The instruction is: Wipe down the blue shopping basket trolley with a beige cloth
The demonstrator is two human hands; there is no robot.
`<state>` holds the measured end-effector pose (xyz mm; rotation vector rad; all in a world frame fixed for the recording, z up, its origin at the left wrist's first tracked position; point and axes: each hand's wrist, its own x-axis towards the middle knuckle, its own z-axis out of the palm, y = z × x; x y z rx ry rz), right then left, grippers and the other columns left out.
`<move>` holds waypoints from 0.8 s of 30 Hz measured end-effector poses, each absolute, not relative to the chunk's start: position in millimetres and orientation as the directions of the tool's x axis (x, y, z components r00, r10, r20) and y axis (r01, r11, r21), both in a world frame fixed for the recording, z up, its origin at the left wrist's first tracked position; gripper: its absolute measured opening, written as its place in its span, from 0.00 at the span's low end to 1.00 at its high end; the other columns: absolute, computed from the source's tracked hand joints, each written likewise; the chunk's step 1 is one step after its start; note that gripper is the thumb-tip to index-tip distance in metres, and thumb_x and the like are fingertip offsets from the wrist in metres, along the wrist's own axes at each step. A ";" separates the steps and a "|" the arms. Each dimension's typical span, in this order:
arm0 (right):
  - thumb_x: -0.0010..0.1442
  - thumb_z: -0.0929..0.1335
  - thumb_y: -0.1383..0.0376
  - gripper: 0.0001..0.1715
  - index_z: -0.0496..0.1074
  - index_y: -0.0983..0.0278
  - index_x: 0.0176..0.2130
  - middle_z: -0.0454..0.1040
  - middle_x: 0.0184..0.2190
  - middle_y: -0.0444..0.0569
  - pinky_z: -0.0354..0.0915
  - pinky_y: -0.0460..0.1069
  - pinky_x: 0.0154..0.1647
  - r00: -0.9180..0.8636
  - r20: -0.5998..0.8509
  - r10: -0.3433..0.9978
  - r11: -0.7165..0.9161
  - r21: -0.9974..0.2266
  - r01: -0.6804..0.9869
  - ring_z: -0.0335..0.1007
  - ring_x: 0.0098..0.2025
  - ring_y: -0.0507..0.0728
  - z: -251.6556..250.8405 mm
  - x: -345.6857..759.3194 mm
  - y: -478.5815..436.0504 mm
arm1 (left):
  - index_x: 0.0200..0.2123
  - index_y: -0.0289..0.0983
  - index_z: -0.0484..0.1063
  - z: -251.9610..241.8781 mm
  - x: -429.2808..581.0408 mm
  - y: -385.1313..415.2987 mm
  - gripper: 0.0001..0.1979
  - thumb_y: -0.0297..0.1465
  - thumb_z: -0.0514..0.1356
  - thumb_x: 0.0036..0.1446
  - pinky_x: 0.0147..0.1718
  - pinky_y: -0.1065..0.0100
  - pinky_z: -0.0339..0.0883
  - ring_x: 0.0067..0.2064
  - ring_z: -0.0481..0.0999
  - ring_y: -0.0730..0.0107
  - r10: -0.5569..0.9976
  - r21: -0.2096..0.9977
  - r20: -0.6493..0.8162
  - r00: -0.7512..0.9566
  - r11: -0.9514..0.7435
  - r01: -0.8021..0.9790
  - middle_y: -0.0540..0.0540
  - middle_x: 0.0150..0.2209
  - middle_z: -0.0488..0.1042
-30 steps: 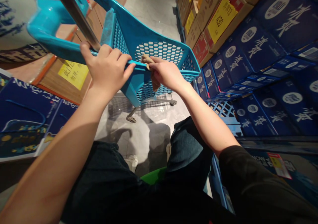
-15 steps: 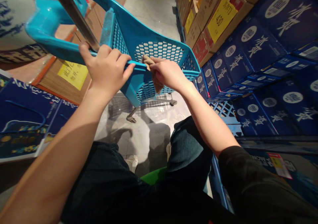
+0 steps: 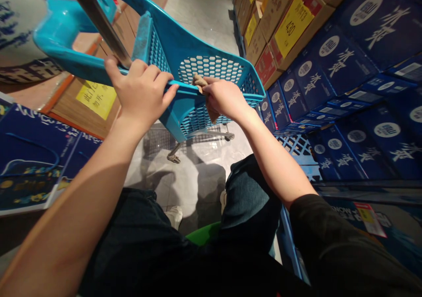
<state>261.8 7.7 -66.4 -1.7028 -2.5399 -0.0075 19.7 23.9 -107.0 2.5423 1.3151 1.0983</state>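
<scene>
A turquoise plastic shopping cart [image 3: 211, 33] stands tilted in front of me on a light tiled floor. My left hand [image 3: 140, 92] is wrapped over the cart's near rim, beside a dark metal handle bar [image 3: 102, 22]. My right hand [image 3: 224, 98] is closed on a small brown cloth [image 3: 199, 81] and presses it on the same rim, further right. Part of the cloth hangs down behind my fingers against the basket's mesh wall.
Stacked dark blue boxes [image 3: 346, 108] fill the right side, with brown cartons and yellow price tags [image 3: 292, 24] above them. Blue boxes [image 3: 29, 156] and a wooden counter with a yellow label [image 3: 95, 98] are at left. My legs and a green seat [image 3: 202, 233] are below.
My right hand has slid the cloth slightly to the right along the cart's rim. The left hand has kept its hold.
</scene>
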 end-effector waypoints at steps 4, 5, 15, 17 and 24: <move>0.73 0.62 0.66 0.21 0.80 0.70 0.55 0.82 0.49 0.64 0.69 0.57 0.53 -0.270 0.087 0.959 0.274 -0.029 0.961 0.77 0.52 0.68 -70.1 284.7 17.6 | 0.66 0.65 0.71 -110.4 20.0 26.2 0.27 0.54 0.51 0.66 0.70 0.21 0.39 0.67 0.65 0.35 0.708 0.337 0.609 0.358 -0.639 0.691 0.51 0.53 0.83; 0.73 0.62 0.67 0.21 0.80 0.70 0.54 0.82 0.49 0.64 0.69 0.57 0.53 -0.250 0.088 0.964 0.252 -0.018 0.967 0.77 0.52 0.69 -71.0 288.8 19.4 | 0.66 0.65 0.71 -111.2 20.1 26.7 0.27 0.54 0.50 0.67 0.70 0.21 0.38 0.67 0.66 0.36 0.695 0.319 0.626 0.353 -0.641 0.698 0.51 0.52 0.83; 0.71 0.60 0.70 0.26 0.77 0.65 0.61 0.76 0.63 0.57 0.70 0.55 0.56 -0.401 0.073 0.913 0.404 -0.027 0.914 0.75 0.57 0.66 -63.5 251.6 1.7 | 0.66 0.67 0.70 -107.2 17.7 24.0 0.29 0.54 0.51 0.64 0.69 0.22 0.42 0.72 0.59 0.37 0.708 0.327 0.583 0.398 -0.653 0.683 0.54 0.53 0.83; 0.71 0.60 0.71 0.25 0.78 0.66 0.60 0.78 0.60 0.59 0.69 0.55 0.55 -0.352 0.044 0.935 0.353 -0.031 0.935 0.76 0.56 0.66 -60.8 258.7 4.0 | 0.66 0.66 0.70 -107.1 17.9 23.9 0.29 0.54 0.50 0.64 0.69 0.23 0.41 0.71 0.60 0.37 0.706 0.334 0.592 0.389 -0.654 0.679 0.54 0.53 0.83; 0.71 0.63 0.67 0.21 0.78 0.74 0.56 0.81 0.52 0.69 0.68 0.59 0.55 -0.164 0.062 0.985 0.165 -0.024 0.986 0.76 0.55 0.71 -71.6 299.0 25.9 | 0.66 0.65 0.71 -110.4 19.3 26.3 0.28 0.55 0.49 0.66 0.71 0.22 0.33 0.70 0.62 0.36 0.708 0.339 0.617 0.344 -0.634 0.695 0.53 0.54 0.83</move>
